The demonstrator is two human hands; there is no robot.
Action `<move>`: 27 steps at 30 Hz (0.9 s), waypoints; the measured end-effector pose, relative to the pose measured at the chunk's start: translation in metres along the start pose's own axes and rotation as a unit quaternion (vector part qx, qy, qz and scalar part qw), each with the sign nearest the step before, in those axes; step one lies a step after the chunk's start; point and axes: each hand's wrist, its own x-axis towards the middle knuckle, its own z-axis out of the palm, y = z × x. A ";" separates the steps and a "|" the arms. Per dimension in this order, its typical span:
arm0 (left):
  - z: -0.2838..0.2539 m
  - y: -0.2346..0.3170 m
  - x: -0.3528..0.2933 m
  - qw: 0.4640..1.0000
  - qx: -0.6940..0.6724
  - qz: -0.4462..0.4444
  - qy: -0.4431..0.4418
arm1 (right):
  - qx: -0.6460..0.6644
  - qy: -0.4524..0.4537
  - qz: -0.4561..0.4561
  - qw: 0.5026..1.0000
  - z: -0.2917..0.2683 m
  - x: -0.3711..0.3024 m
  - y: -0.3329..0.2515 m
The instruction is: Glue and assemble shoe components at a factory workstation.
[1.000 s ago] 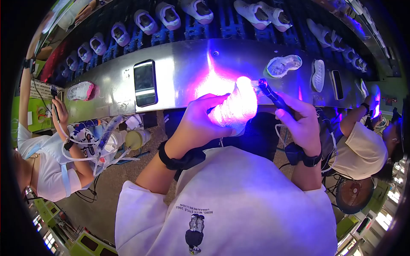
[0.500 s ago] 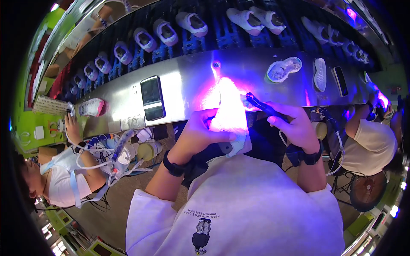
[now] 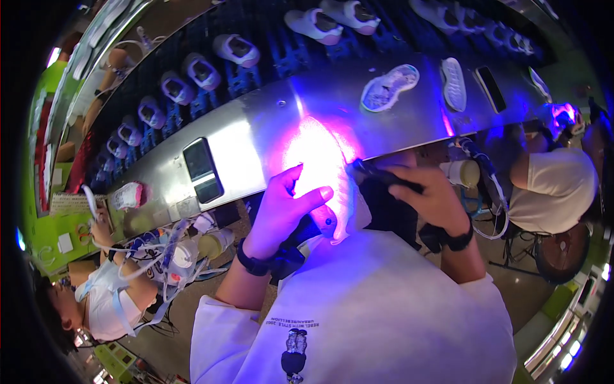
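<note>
At the metal workbench's [image 3: 256,112] near edge, the glaring shoe [image 3: 326,173] is clasped in my left hand [image 3: 276,211]. My right hand [image 3: 436,200] grips a slim black tool [image 3: 378,174], its tip by the shoe's right side; glare hides any contact.

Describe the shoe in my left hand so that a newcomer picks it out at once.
Find the long metal bench crossing the view. At its near side, the camera wearer's left hand holds the shoe. Unlike the dimmer shoes lined up beyond the bench, it glows white and violet, its far end washed out by glare.
</note>
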 end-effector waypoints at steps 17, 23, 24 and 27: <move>-0.028 -0.012 -0.019 0.979 0.039 0.117 0.163 | 0.031 -0.038 0.064 0.997 0.023 0.002 -0.011; -0.029 -0.013 -0.024 0.983 0.004 0.090 0.160 | 0.039 -0.054 0.054 0.996 0.024 0.019 -0.033; -0.029 -0.012 -0.024 0.983 0.003 0.093 0.156 | 0.046 -0.071 0.058 0.995 0.022 0.020 -0.033; -0.030 -0.007 -0.024 0.986 -0.018 0.045 0.157 | 0.010 -0.062 0.018 0.998 0.012 0.010 -0.025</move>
